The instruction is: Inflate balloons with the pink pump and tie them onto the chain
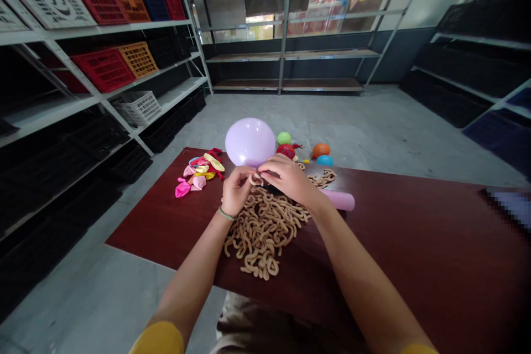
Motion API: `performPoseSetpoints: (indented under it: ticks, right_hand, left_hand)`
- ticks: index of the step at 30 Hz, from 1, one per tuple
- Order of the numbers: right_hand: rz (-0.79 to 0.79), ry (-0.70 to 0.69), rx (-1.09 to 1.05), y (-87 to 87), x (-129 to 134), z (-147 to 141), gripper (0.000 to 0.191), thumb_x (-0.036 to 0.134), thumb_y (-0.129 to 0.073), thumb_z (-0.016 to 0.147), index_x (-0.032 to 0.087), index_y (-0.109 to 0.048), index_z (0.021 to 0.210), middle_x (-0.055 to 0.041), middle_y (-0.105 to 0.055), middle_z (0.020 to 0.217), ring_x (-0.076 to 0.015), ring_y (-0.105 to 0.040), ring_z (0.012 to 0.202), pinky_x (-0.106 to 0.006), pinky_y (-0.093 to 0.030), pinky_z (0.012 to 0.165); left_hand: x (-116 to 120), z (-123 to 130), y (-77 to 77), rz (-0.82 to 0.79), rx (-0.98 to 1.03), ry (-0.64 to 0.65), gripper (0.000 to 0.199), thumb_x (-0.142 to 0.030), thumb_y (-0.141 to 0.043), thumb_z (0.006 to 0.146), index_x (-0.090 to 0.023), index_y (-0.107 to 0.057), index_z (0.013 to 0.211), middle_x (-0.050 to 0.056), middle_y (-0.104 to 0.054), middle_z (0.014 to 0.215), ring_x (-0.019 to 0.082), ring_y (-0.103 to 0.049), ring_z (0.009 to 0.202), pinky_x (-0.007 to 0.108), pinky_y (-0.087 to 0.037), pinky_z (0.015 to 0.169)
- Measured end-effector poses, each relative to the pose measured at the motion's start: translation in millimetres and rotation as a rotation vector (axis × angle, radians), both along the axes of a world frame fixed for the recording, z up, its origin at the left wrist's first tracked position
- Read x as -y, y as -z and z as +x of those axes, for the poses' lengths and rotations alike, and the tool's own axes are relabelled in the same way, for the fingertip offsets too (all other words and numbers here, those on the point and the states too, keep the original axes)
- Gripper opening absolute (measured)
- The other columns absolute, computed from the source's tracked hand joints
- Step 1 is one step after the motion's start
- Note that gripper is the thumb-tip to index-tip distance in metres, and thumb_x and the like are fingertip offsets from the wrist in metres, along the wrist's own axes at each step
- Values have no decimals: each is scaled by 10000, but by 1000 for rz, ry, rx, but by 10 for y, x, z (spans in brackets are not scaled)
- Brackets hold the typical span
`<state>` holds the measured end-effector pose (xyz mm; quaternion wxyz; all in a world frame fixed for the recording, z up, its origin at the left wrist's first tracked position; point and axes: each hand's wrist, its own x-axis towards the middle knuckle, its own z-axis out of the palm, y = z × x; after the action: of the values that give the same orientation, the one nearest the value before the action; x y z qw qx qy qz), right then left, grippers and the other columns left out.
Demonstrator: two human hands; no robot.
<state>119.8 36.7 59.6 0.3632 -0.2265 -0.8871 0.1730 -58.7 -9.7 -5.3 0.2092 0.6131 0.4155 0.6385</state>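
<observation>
Light-purple, round, shiny balloon [250, 142] just past fingertips, over dark-red wooden table [415, 227]. Left hand [236, 191] and right hand [290, 177] close together, both pinching at balloon's neck. Tan curly loop [256, 180] by left thumb. Tan, squiggly heap [267, 221] below.

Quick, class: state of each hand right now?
Left hand: closed, pinching the lilac balloon near its neck.
Right hand: closed, also pinching near that neck.

A grey floor [365, 121] spreads around the red-brown surface [415, 232]. Left of the surface, pale shelving [124, 27] holds plastic crates [103, 69]; beyond the surface, a metal rack [284, 38] fronts lit panes [340, 5]; right of the surface, shadowed shelves [460, 87].
</observation>
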Motion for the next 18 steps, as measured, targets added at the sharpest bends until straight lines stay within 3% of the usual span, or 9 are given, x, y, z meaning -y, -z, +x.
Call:
performPoseSetpoints:
  ticks: [4,14,18]
  right_hand:
    - [19,34,-11,-19,34,-3,91,188,-568,913,228,-649,904,-14,-656,901,-156,-559,909,-315,-441,830]
    - [215,308,-22,122,42,-109,117,118,-575,772,213,-510,754,-15,-564,764,-167,-509,760,-284,-366,676]
    - [305,355,-14,153,13,-100,133,87,-551,737,212,-505,735,-15,-561,745,-173,-511,750,-284,-353,660]
  left_hand:
    - [3,-9,4,-77,35,84,219,-358,-669,848,-185,-619,972,41,-707,848,146,-690,720,265,-548,682]
    - [7,15,-19,-63,46,-121,199,-357,-665,849,-172,-644,918,41,-689,839,142,-660,751,253,-520,697]
    - [-4,18,-36,-77,60,-165,202,-363,-649,861,-170,-627,918,38,-677,825,142,-652,742,254,-514,698]
